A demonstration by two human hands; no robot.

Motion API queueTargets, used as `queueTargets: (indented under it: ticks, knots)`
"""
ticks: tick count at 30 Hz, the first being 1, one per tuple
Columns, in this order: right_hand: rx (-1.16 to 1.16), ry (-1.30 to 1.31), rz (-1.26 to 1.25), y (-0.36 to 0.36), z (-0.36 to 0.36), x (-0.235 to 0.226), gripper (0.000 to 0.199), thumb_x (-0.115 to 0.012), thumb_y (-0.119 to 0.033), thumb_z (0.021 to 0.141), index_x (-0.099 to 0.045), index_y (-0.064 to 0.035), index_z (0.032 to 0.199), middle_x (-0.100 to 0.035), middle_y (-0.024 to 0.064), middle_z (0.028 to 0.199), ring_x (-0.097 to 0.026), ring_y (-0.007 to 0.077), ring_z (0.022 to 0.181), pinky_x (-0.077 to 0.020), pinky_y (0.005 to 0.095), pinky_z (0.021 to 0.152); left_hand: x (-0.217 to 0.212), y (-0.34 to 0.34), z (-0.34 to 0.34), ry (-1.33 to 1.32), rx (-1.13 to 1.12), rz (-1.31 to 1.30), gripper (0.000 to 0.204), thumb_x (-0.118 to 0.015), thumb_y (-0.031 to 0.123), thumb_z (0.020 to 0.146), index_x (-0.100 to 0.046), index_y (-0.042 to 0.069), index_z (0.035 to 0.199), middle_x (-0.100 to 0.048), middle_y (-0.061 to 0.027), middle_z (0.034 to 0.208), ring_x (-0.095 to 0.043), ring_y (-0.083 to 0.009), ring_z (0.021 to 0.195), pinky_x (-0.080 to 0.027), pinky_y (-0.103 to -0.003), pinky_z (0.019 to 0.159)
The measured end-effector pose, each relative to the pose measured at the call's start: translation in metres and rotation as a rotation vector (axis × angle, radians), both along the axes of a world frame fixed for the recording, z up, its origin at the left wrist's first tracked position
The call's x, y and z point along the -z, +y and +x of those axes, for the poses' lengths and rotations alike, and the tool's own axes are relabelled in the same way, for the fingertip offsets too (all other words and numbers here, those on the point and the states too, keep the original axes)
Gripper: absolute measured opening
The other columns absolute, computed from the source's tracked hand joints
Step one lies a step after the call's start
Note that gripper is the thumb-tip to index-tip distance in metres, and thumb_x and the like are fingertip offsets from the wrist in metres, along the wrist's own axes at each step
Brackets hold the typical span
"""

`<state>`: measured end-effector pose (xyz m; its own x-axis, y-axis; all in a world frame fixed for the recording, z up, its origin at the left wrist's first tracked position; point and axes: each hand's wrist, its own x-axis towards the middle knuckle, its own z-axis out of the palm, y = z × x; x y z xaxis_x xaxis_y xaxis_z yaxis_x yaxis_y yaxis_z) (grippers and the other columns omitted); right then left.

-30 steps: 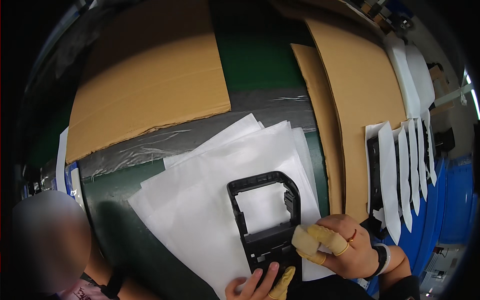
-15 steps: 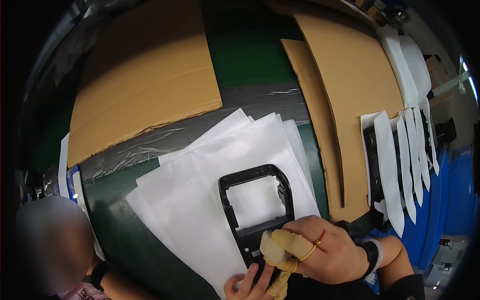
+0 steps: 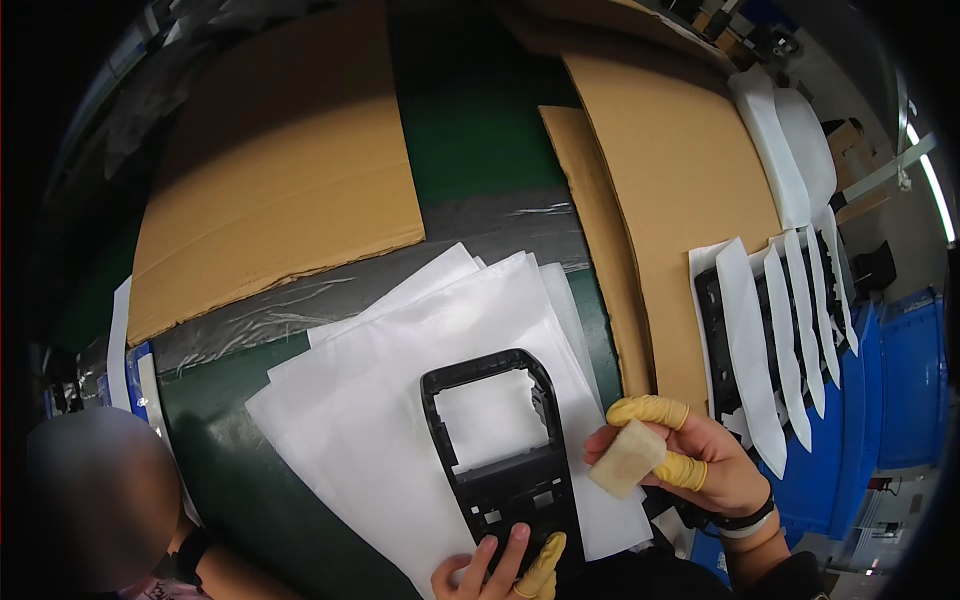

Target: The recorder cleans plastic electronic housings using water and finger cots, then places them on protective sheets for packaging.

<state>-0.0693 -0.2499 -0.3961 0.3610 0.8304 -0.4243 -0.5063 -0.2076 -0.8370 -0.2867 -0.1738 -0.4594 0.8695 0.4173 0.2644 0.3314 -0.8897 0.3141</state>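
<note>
A black plastic frame with a large rectangular opening lies on a stack of white sheets. My left hand grips its near end at the lower edge; the fingers lie over the frame, one in a yellow finger cot, and the rest of the hand is cut off. To the right of the frame, my right hand is raised and turned partly palm up. Between its fingers, two of them in yellow finger cots, sits a small beige pad, apart from the frame.
Cardboard sheets lie at the far left, and more cardboard at the right. Black parts with white sheets between them stand beside blue bins. At the lower left is another person's arm. The tabletop is green.
My right hand has lifted off the frame and moved right, turning so that the pad shows. My left hand stays at the frame's near end. The whole view has shifted slightly.
</note>
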Motion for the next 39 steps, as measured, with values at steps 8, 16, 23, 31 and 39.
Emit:
queueTargets:
  ticks: [8, 16, 23, 31, 39]
  knots:
    - [-0.325, -1.145, 0.018, 0.011, -0.001, -0.002, 0.039, -0.065, -0.008, 0.078, -0.056, -0.0040, 0.116, -0.050, 0.0115, 0.108, -0.051, 0.0246, 0.097, -0.0434, 0.0311, 0.082, 0.001, -0.001, -0.001, 0.005, -0.009, -0.038, 0.033, -0.057, 0.030, 0.080, -0.063, 0.032, 0.113, -0.052, 0.0007, 0.128, -0.045, -0.0181, 0.114, -0.036, -0.035, 0.082]
    - [-0.411, -1.673, 0.120, 0.032, -0.024, 0.007, 0.046, -0.068, -0.006, 0.057, -0.063, -0.0070, 0.103, -0.056, 0.0085, 0.098, -0.058, 0.0210, 0.076, -0.0480, 0.0287, 0.062, 0.004, -0.007, -0.001, 0.060, 0.017, -0.093, 0.032, -0.054, 0.032, 0.083, -0.061, 0.032, 0.115, -0.051, 0.0021, 0.129, -0.042, -0.0168, 0.118, -0.034, -0.034, 0.081]
    - [-0.345, -1.666, -0.042, 0.016, -0.011, 0.014, 0.039, -0.068, -0.009, 0.063, -0.061, -0.0007, 0.101, -0.057, 0.0132, 0.097, -0.058, 0.0205, 0.070, -0.0493, 0.0296, 0.058, 0.005, -0.005, 0.003, 0.016, -0.010, 0.016, 0.030, -0.052, 0.031, 0.085, -0.062, 0.032, 0.114, -0.050, 0.0005, 0.130, -0.042, -0.0181, 0.119, -0.035, -0.034, 0.079]
    - [-0.405, -1.735, 0.037, 0.021, -0.016, 0.009, 0.038, -0.077, -0.013, 0.062, -0.064, -0.0071, 0.097, -0.056, 0.0063, 0.084, -0.052, 0.0163, 0.061, -0.0420, 0.0246, 0.052, 0.014, -0.006, 0.001, -0.069, -0.024, 0.049, 0.030, -0.054, 0.028, 0.084, -0.062, 0.030, 0.113, -0.052, -0.0002, 0.129, -0.044, -0.0186, 0.119, -0.034, -0.034, 0.077]
    - [-0.349, -1.716, 0.065, 0.032, -0.018, 0.013, 0.023, -0.060, -0.017, 0.062, -0.060, -0.0116, 0.084, -0.053, 0.0049, 0.082, -0.049, 0.0156, 0.057, -0.0396, 0.0238, 0.045, 0.017, -0.006, -0.005, -0.052, 0.029, 0.028, 0.031, -0.053, 0.028, 0.085, -0.057, 0.027, 0.116, -0.052, -0.0007, 0.129, -0.045, -0.0193, 0.119, -0.034, -0.033, 0.074]
